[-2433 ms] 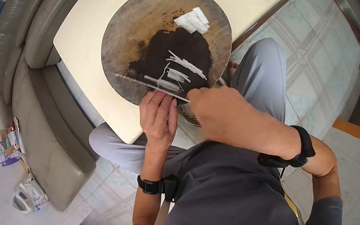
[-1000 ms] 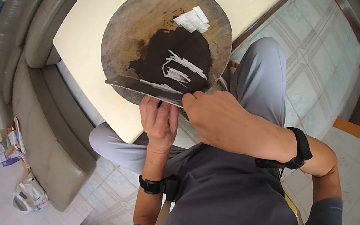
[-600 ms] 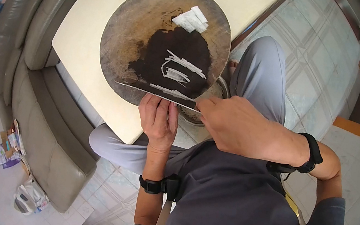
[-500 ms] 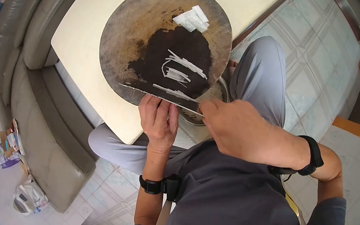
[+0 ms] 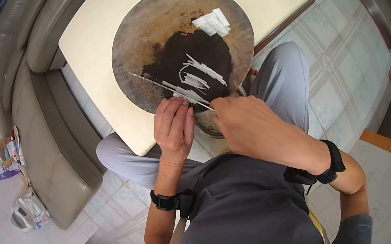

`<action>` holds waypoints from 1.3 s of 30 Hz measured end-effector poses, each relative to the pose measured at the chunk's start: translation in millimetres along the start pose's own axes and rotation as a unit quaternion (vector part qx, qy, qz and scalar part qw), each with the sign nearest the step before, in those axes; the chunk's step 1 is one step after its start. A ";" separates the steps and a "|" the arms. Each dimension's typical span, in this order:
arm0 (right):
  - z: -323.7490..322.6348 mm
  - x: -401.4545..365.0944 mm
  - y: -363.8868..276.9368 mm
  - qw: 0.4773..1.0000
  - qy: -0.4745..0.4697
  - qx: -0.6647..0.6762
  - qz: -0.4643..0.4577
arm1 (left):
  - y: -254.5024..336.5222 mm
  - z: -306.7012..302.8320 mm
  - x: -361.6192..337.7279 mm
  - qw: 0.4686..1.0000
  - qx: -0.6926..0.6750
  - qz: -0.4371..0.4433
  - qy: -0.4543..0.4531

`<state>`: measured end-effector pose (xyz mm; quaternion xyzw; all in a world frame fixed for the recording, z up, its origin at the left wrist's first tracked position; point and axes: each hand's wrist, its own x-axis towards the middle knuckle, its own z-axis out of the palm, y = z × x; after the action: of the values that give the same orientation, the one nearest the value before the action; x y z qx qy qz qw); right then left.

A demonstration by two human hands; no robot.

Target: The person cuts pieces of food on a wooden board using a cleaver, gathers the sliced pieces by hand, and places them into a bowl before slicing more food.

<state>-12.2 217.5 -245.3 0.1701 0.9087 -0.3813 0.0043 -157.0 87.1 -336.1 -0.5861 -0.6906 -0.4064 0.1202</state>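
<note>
My right hand (image 5: 246,122) is wrapped round the handle end of a knife (image 5: 153,82), whose blade reaches left across the near part of a round wooden board (image 5: 139,26). Just behind the blade, my left hand (image 5: 173,128) presses its fingertips on a white piece (image 5: 184,97) at the board's near edge. Thin white strips (image 5: 206,70) lie on the dark wet patch in the middle of the board, with a second small group (image 5: 195,81) nearer to the knife. Flat white slabs (image 5: 213,22) are stacked at the board's far side.
The board rests on a cream table (image 5: 87,28). Behind its near right edge a metal bowl (image 5: 214,132) shows partly. A grey sofa (image 5: 48,150) stands at the left, with bags (image 5: 30,211) on the floor beside it. My knee (image 5: 286,80) is right of the board.
The knife has moved away from my body, farther onto the board, and its blade now looks more edge-on. My right hand moved with it. White material now shows beside my left fingertips.
</note>
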 end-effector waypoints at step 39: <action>-0.9 1.9 -11.7 0.998 -0.042 -0.029 -0.048 | -1.9 -1.4 -7.2 1.000 0.007 -0.009 0.005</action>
<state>-17.5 211.0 -236.9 0.1096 0.9257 -0.3610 0.0289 -157.1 81.0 -340.6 -0.5773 -0.6978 -0.4055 0.1241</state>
